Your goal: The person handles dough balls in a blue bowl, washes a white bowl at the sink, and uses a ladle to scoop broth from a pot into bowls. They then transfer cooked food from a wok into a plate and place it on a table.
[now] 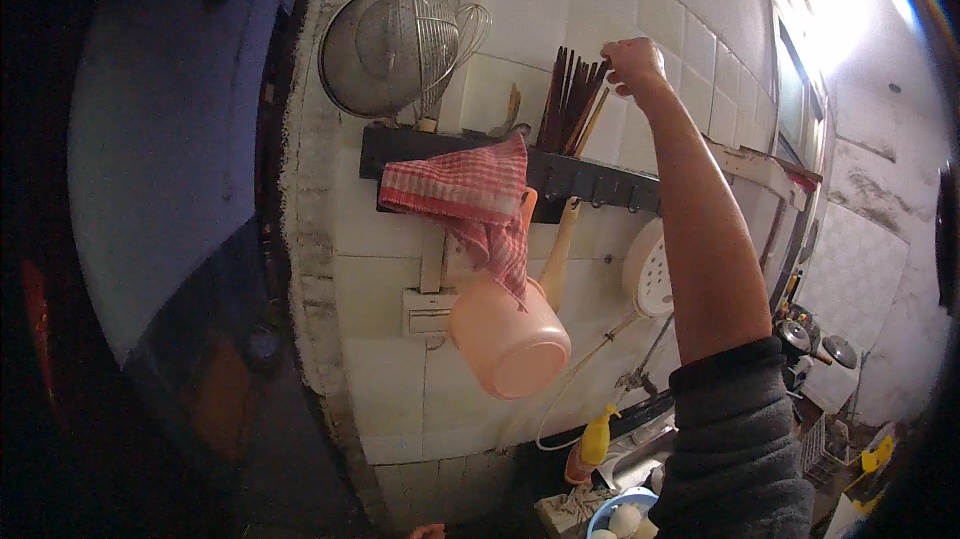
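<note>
My right hand is raised at the upper right, its curled fingers at the tops of dark chopsticks; how many it grips is unclear. The bundle stands upright on a black wall rack, with a lighter stick leaning beside it. Only a small part of my left hand shows at the bottom edge, and what it holds is hidden. A red and white checked cloth drapes over the rack. Below it hang a pink plastic dipper and a cream-coloured handle.
A mesh strainer, a wire skimmer and a whisk stand above the rack. A white perforated ladle hangs behind my forearm. Lower down are a yellow pump bottle and a blue bowl holding pale round items.
</note>
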`<state>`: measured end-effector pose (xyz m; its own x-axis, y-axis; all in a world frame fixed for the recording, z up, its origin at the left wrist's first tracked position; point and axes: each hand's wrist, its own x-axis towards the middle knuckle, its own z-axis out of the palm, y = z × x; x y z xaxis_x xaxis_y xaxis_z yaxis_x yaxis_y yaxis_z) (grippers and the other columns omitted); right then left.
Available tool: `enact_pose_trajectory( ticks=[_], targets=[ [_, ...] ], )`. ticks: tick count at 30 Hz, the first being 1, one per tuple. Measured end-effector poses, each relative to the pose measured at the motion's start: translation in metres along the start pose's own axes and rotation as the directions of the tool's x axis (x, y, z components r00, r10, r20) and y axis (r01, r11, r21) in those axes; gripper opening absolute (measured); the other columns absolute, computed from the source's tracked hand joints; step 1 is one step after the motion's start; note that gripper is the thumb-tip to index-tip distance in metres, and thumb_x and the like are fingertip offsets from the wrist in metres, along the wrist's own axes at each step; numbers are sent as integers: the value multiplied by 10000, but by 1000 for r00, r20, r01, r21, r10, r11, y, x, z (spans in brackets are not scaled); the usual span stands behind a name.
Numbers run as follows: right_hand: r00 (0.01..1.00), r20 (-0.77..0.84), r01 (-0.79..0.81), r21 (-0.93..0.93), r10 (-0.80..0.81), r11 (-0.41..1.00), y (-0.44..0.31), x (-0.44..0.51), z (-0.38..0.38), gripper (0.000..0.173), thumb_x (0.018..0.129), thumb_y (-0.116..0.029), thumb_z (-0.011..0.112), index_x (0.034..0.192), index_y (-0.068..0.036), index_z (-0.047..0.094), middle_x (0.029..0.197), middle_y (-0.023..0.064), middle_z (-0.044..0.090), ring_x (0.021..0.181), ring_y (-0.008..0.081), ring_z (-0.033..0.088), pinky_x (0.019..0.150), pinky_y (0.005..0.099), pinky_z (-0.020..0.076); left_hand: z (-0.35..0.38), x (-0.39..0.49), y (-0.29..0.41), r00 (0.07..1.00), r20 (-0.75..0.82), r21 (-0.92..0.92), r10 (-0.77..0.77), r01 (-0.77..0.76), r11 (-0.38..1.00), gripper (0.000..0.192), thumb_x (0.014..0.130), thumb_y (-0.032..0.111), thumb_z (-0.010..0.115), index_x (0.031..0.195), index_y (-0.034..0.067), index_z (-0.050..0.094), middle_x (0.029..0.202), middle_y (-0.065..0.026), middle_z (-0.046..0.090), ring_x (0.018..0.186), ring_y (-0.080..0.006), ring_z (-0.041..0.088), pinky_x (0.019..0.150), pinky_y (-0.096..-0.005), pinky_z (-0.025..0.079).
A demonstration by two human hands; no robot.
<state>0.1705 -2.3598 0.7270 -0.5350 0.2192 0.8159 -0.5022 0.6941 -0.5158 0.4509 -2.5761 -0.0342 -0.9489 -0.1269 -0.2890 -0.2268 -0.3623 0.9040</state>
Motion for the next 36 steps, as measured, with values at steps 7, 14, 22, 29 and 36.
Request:
enact_pose_trajectory(
  ticks=[7, 14, 22, 29, 36],
  targets=[
    [971, -228, 111, 164, -72, 980, 1, 24, -36, 221, 848, -199, 649, 993, -38, 694, 914, 115, 706, 761, 231, 704, 678, 340, 570, 17, 7, -4, 998, 12, -17, -60, 60, 998, 308, 993, 301, 562, 1237, 119, 612, 741, -13, 563, 637, -111, 526, 564, -315, 458],
    [452, -750, 347, -350, -482, 870, 63, 111, -122, 152, 907, -238, 560, 977, -111, 603, 878, 61, 606, 732, 220, 645, 582, 383, 537, 38, 7, 1, 989, 88, 49, -122, 118, 992, 338, 991, 298, 562, 1266, 105, 600, 793, -41, 614, 636, -132, 555, 557, -315, 487],
    [986, 163, -22, 290, -27, 957, 90, -2, -47, 310, 807, -279, 736, 983, -48, 626, 783, 93, 594, 502, 98, 414, 399, 267, 329, 47, 5, -4, 982, 83, 130, -167, 155, 979, 373, 990, 316, 566, 1285, 88, 582, 767, -46, 596, 601, -127, 542, 549, -325, 488],
    [936, 350, -169, 539, -37, 825, 66, -36, 7, 208, 814, -204, 700, 854, -10, 637, 754, 63, 590, 459, 57, 369, 389, 214, 261, 50, -11, 3, 973, 5, 80, -230, 228, 970, 379, 998, 320, 548, 1263, 50, 578, 787, -58, 593, 630, -149, 548, 566, -341, 493],
    [997, -74, 44, 495, -8, 868, 50, -26, -4, 256, 830, -278, 711, 833, -31, 644, 703, 27, 587, 482, 76, 423, 401, 241, 335, 42, -46, 17, 995, 2, 79, -102, 101, 992, 405, 1005, 355, 524, 1306, 85, 533, 849, -51, 587, 643, -156, 544, 591, -349, 496]
  ],
)
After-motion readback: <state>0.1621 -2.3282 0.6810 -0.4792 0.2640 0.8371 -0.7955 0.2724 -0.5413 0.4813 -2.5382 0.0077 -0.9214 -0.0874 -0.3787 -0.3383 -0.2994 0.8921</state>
